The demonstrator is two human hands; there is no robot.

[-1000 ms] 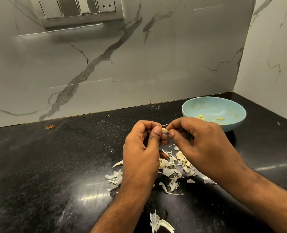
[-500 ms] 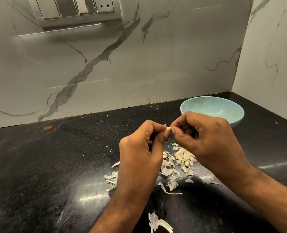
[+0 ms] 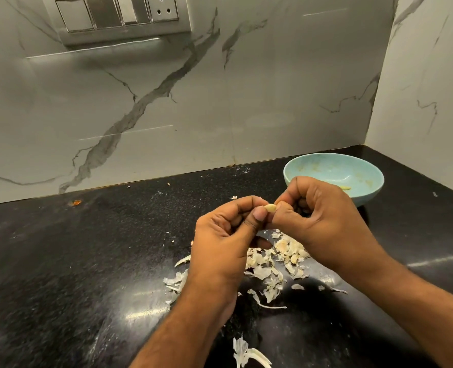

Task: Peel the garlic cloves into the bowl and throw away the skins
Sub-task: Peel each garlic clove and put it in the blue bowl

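Observation:
A small pale garlic clove [image 3: 270, 207] is pinched between the fingertips of both hands above the black counter. My left hand [image 3: 225, 240] holds it from the left with thumb and forefinger. My right hand [image 3: 323, 221] grips it from the right, fingers curled. Under the hands lies a heap of papery garlic skins [image 3: 275, 264] with a few cloves among them. A light blue bowl [image 3: 363, 171] stands behind my right hand, partly hidden by it, with a peeled clove [image 3: 345, 187] showing inside.
The black stone counter [image 3: 87, 261] meets marble walls at the back and right, forming a corner behind the bowl. A loose skin piece [image 3: 249, 354] lies near the front edge. A switch panel [image 3: 119, 14] is on the back wall. A small orange scrap [image 3: 75, 202] lies left.
Both hands have stayed together on the clove, working it between the fingertips. More of the clove shows between the thumbs now. The view has shifted slightly.

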